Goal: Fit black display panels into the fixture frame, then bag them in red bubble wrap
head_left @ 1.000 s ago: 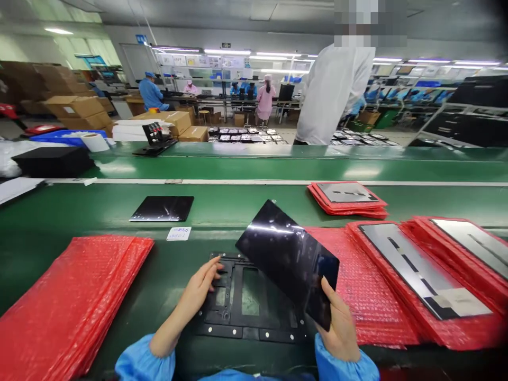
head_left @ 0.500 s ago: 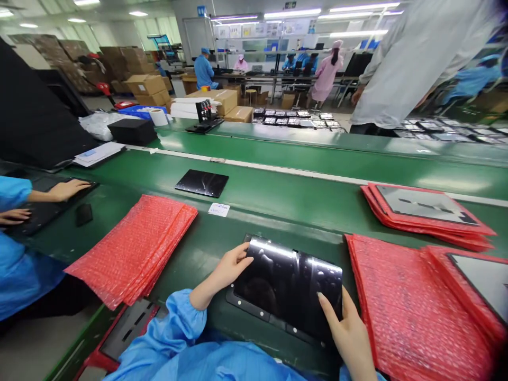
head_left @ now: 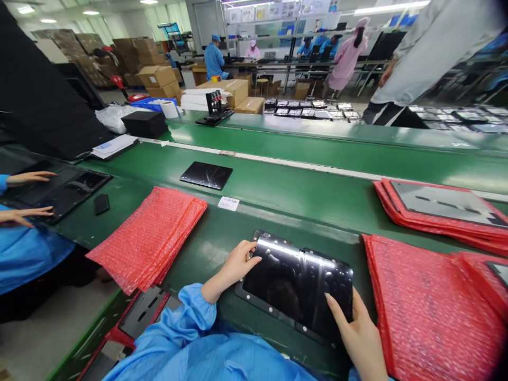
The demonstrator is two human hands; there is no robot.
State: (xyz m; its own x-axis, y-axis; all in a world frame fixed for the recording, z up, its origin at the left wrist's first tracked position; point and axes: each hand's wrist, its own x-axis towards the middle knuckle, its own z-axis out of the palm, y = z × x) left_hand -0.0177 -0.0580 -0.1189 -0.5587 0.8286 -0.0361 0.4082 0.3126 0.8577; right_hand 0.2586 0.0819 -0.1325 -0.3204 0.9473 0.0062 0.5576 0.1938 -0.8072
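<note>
A glossy black screen panel (head_left: 293, 280) is held slightly bowed over a flat black plate with round white dots along its edge (head_left: 271, 309). My left hand (head_left: 238, 264) pinches the panel's upper left edge between thumb and fingers. On the right edge, my right hand (head_left: 357, 328) grips with its thumb on top and fingers round the side. The panel's surface shows reflections and bubble-like marks. Just beyond the plate lies a small white label with writing (head_left: 228, 203). Farther off, another black screen (head_left: 206, 175) lies flat on the green bench (head_left: 278, 203).
Red bubble-wrap sleeves are stacked at left (head_left: 148, 233) and right (head_left: 428, 307). A grey panel (head_left: 444, 201) tops another red stack. At far left are a co-worker's hands (head_left: 27, 211) and a small black block (head_left: 101, 203). A person in white (head_left: 428, 69) stands across the bench.
The view has shifted, so bench items sit a little differently in it. Both my hands still hold the panel. The co-worker's hands at the left have pulled back leftward with fingers spread.
</note>
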